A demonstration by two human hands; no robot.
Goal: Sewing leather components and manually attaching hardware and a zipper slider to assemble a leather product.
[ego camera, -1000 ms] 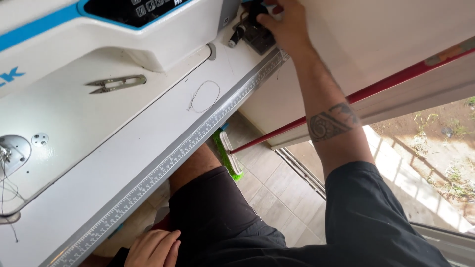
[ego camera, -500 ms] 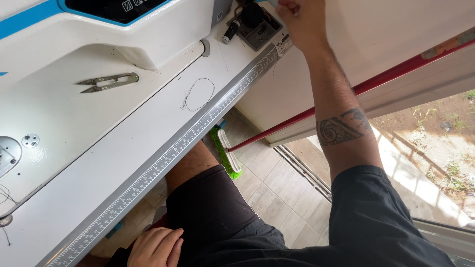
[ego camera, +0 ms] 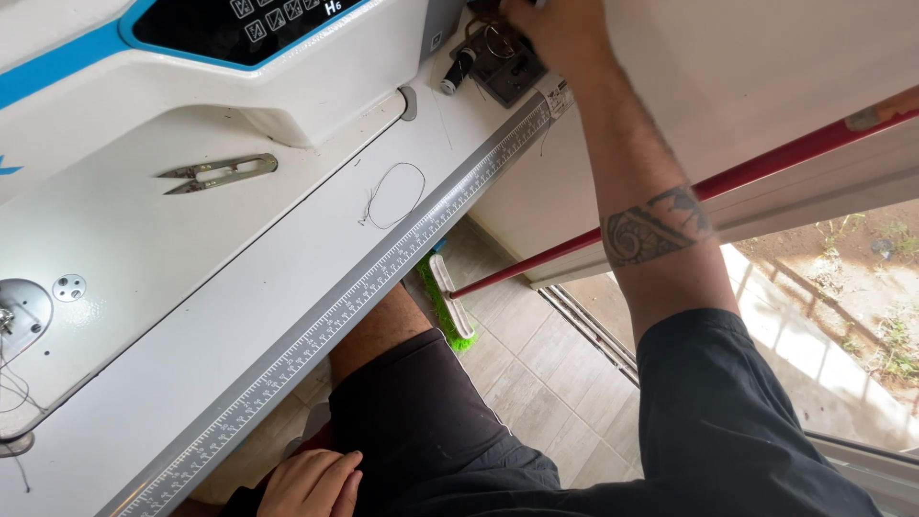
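Right hand [ego camera: 555, 29] stretched to far end of white table [ego camera: 239, 354], at top edge of view, over small dark box [ego camera: 507, 67] sitting on table's corner. Fingers cut off by frame edge; cannot tell whether spread, curled, or holding anything. Black thread spool [ego camera: 458, 69] upright just beside box, on its left. Forearm bare, dark band tattoo near elbow, black sleeve above.

Left hand [ego camera: 311, 483] low in view, resting on lap against black shorts [ego camera: 421, 421], below table edge. Fingers loosely curled together, gripping nothing visible.

White sewing machine [ego camera: 191, 86] with blue stripe and dark control panel across upper left. Metal thread snips [ego camera: 218, 174] lying flat on machine bed, well apart from both hands. Loop of loose dark thread [ego camera: 397, 196] on tabletop between snips and table edge. Round metal plate [ego camera: 21, 311] at left edge of bed, thin threads trailing from it. Measuring strip [ego camera: 383, 273] running along full length of table's near edge.

Under table: tiled floor [ego camera: 536, 364], green-bristled broom head [ego camera: 450, 306] with red handle [ego camera: 728, 182] leaning up to right. Sliding-door track and sunlit ground outside at right.
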